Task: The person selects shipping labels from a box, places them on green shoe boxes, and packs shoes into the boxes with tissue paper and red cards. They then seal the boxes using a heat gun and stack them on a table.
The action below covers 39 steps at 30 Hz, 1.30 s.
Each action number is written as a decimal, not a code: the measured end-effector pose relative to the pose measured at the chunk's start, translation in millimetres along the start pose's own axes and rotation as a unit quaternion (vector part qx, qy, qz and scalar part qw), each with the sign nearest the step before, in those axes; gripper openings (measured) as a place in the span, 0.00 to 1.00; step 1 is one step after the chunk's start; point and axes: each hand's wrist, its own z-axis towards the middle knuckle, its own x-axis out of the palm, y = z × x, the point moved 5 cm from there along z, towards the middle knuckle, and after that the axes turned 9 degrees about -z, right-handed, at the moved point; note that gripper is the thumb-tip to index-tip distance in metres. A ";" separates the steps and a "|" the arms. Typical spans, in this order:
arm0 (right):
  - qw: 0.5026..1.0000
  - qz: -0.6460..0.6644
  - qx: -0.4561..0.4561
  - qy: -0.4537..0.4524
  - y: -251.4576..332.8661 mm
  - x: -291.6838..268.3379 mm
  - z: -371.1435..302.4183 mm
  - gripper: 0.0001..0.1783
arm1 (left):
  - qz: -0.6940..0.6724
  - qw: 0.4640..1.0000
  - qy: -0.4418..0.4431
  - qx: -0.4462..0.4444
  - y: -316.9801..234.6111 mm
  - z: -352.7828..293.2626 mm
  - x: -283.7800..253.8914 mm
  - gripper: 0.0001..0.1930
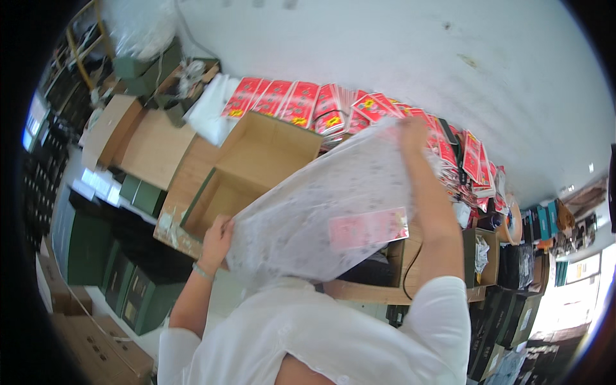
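Note:
A thin, whitish, see-through wrapping sheet (308, 205) with faint grey print is stretched slantwise between my hands. My left hand (218, 242), a band on its wrist, pinches the sheet's lower left edge. Farther off and to the right, my right hand (414, 133) grips the upper corner, its fingers partly hidden. A red printed packet (372, 228) lies at the sheet's right part; most of it looks pale, as if seen through the sheet. Below the sheet's right edge, a box (399, 262) shows with something black (369, 271) inside.
An open shoebox-like box (269, 144), green outside and brown inside, stands on the wooden table (181, 186) behind my left hand. Rows of red packets (300, 102) line the wall. Green boxes (151, 298) are stacked at left, more boxes (504, 314) at right.

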 end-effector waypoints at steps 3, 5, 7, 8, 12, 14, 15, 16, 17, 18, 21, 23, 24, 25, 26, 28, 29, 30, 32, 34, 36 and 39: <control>0.979 -0.169 -0.100 0.049 76.3 66.7 -18.4 0.14 | 0.035 0.997 -0.068 0.002 35.5 -1.0 -18.1 0.10; 0.972 -0.029 0.051 0.227 119.1 106.5 -8.8 0.14 | 0.067 0.994 -0.086 -0.013 74.8 -6.0 -40.0 0.09; 0.985 -0.030 0.074 0.153 116.3 139.1 -0.6 0.14 | 0.059 0.996 -0.068 0.009 79.6 15.2 -33.7 0.10; 0.968 -0.002 0.055 0.245 192.1 132.6 -11.2 0.15 | 0.018 0.994 -0.083 -0.067 100.5 -5.6 -60.9 0.10; 0.966 0.114 0.204 0.113 198.7 172.8 -3.1 0.09 | 0.140 0.989 -0.056 0.001 130.6 36.4 -60.0 0.13; 0.926 0.257 0.240 0.140 212.6 187.9 2.8 0.16 | 0.146 0.988 -0.013 -0.048 165.6 51.4 -63.3 0.14; 0.923 0.277 0.237 0.125 211.9 192.7 -1.3 0.21 | 0.149 0.986 0.008 -0.071 180.8 57.8 -61.0 0.15; 0.923 0.287 0.237 0.102 190.9 202.3 -8.0 0.28 | 0.124 0.990 0.040 -0.049 182.3 69.4 -45.5 0.15; 0.919 0.313 0.217 0.099 210.3 205.2 -13.3 0.36 | 0.105 0.992 0.048 -0.046 184.2 64.0 -46.1 0.16; 0.915 0.319 0.195 0.149 221.4 209.7 -22.6 0.40 | 0.086 0.994 0.057 -0.041 186.7 60.5 -45.4 0.16; 0.916 0.247 0.093 0.302 283.9 197.7 -72.8 0.52 | 0.009 0.990 0.056 -0.129 216.3 41.8 -58.4 0.18; 0.938 0.041 0.037 0.342 292.4 187.7 -113.0 0.53 | -0.016 0.984 0.059 -0.164 212.5 38.7 -53.0 0.19; 0.945 0.063 0.025 0.321 306.6 178.8 -135.0 0.53 | -0.024 0.981 0.053 -0.185 214.9 36.4 -56.2 0.20; 0.950 0.085 0.012 0.300 321.0 171.0 -158.3 0.52 | -0.015 0.979 0.067 -0.191 221.4 33.8 -60.7 0.21; 0.952 0.090 -0.005 0.291 319.8 174.8 -189.6 0.50 | -0.042 0.975 0.076 -0.203 214.8 34.5 -61.8 0.21; 0.933 0.109 -0.031 0.341 341.5 173.2 -237.9 0.44 | -0.100 0.963 0.062 -0.242 195.4 27.4 -65.3 0.20; 0.910 0.116 -0.028 0.397 350.0 163.9 -259.5 0.40 | -0.119 0.968 0.072 -0.210 196.6 28.0 -64.2 0.19; 0.895 0.095 0.003 0.437 349.4 170.6 -275.7 0.39 | -0.137 0.971 0.078 -0.180 203.3 25.1 -59.3 0.18; 0.875 0.043 -0.015 0.482 347.6 195.7 -307.8 0.36 | -0.149 0.968 0.096 -0.176 194.4 13.7 -63.6 0.15; 0.842 0.073 -0.047 0.532 342.1 199.4 -311.5 0.37 | -0.160 0.962 0.093 -0.201 213.3 4.8 -61.6 0.11; 0.847 0.077 -0.021 0.525 330.3 213.1 -315.0 0.37 | -0.165 0.962 0.065 -0.206 233.6 5.8 -59.2 0.11; 0.826 0.038 -0.077 0.557 344.3 220.0 -307.3 0.37 | -0.116 0.986 0.028 -0.121 210.0 8.1 -55.1 0.13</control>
